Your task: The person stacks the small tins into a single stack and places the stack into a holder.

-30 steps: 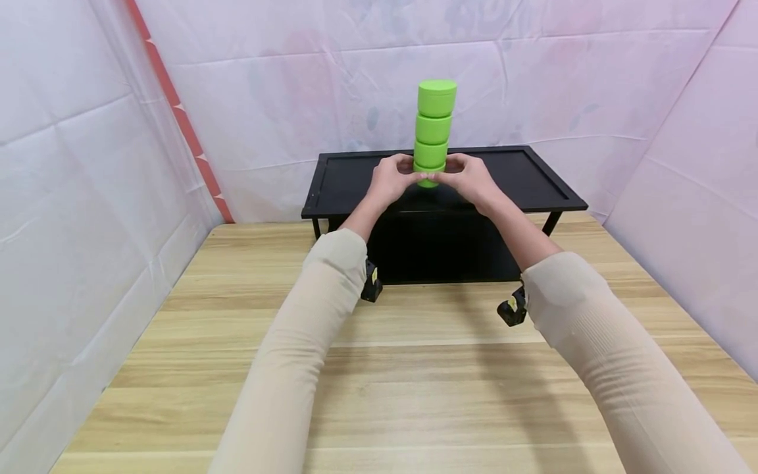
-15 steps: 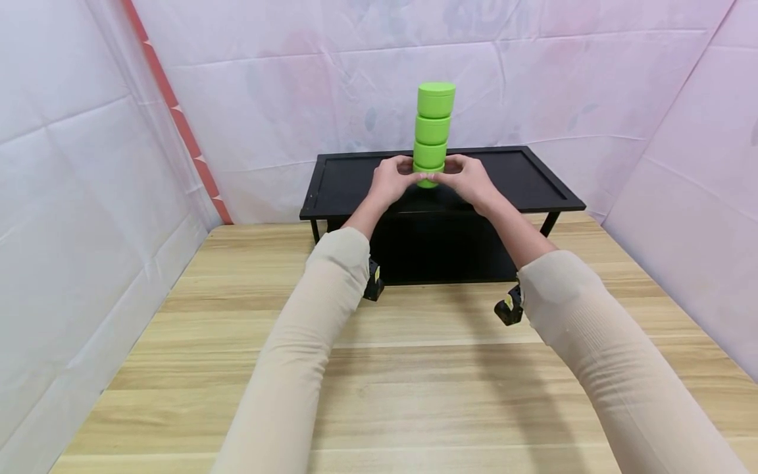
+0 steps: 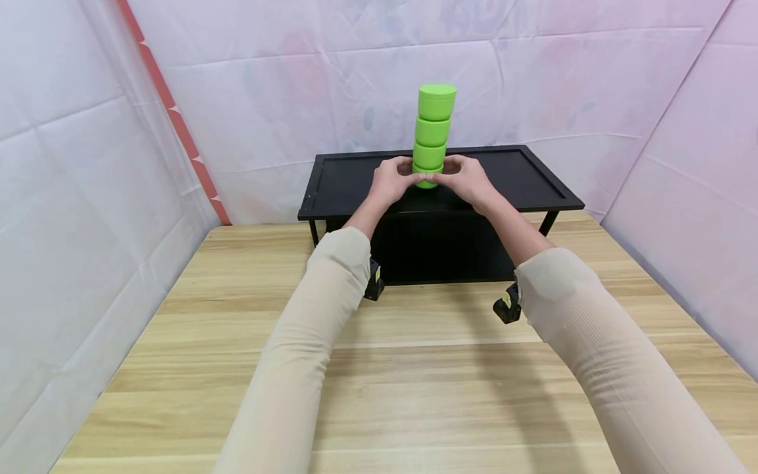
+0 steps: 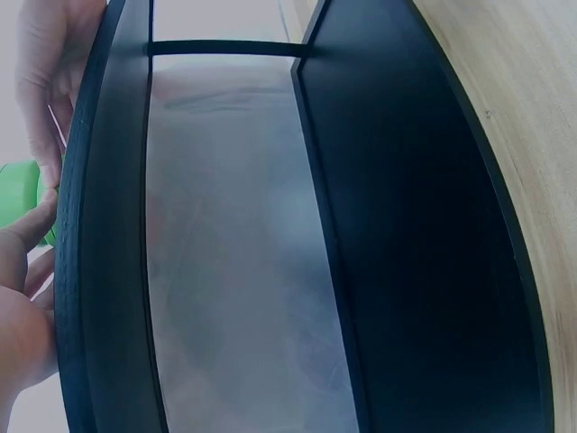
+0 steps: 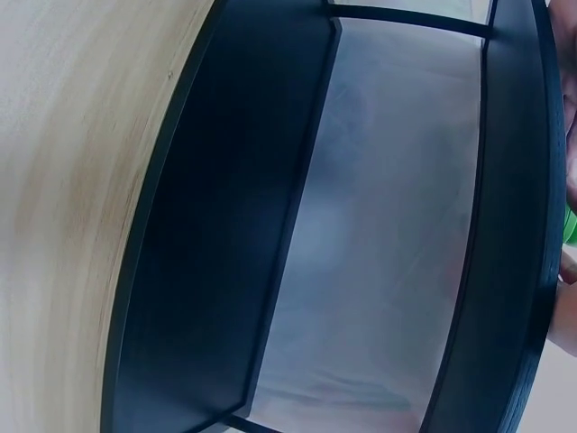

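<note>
A stack of several lime-green round containers (image 3: 433, 131) rises over the top board of a black two-tier rack (image 3: 509, 174), its upper end tipped slightly right. My left hand (image 3: 393, 178) grips the lowest green container (image 3: 428, 169) from the left. From the other side my right hand (image 3: 468, 179) grips the same piece, and the thumbs almost meet in front of it. In the left wrist view, the left hand (image 4: 22, 325) and part of a green container (image 4: 18, 191) show beyond the rack's edge. Only a sliver of the right hand (image 5: 566, 316) appears in the right wrist view.
The rack's lower shelf (image 3: 444, 253) sits close over the wooden table (image 3: 414, 395), below my wrists. White sheeting (image 3: 249, 112) hangs behind and on both sides, with a red strip (image 3: 177, 122) at the back left. Small black wrist mounts (image 3: 507, 306) hang beneath the sleeves.
</note>
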Tool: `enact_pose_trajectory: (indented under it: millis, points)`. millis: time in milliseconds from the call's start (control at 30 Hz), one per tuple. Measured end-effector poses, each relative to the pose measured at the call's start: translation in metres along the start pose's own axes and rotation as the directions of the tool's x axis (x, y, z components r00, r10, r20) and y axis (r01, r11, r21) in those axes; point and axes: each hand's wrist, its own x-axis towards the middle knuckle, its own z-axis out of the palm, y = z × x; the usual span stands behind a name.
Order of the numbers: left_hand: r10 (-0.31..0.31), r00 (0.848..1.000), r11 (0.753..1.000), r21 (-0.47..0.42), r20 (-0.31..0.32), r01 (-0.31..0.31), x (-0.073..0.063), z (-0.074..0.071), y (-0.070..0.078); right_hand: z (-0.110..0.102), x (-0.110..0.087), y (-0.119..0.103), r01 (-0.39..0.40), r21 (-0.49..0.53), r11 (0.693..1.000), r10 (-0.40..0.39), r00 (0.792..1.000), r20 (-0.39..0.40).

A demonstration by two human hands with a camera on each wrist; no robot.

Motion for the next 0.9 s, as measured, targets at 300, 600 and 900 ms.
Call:
enact_pose_trajectory:
  millis: [300, 600, 900]
  points:
    - [-0.005, 1.0, 1.0, 0.031, -0.018, 0.005, 0.0, 0.002, 0.0011, 0.0001, 0.003, -0.001, 0.005, -0.029, 1.0, -0.006, 1.0, -0.003]
    - [0.001, 1.0, 0.999, 0.036, -0.028, 0.0, 0.0021, 0.0023, 0.0012, 0.0021, 0.0069, -0.004, -0.003, -0.041, 0.999, 0.002, 1.0, -0.013]
    - [-0.014, 0.999, 0.998, 0.067, -0.037, 0.016, 0.0042, 0.0022, -0.0011, 0.0064, 0.0095, -0.0051, -0.021, -0.042, 0.999, 0.021, 1.0, -0.008]
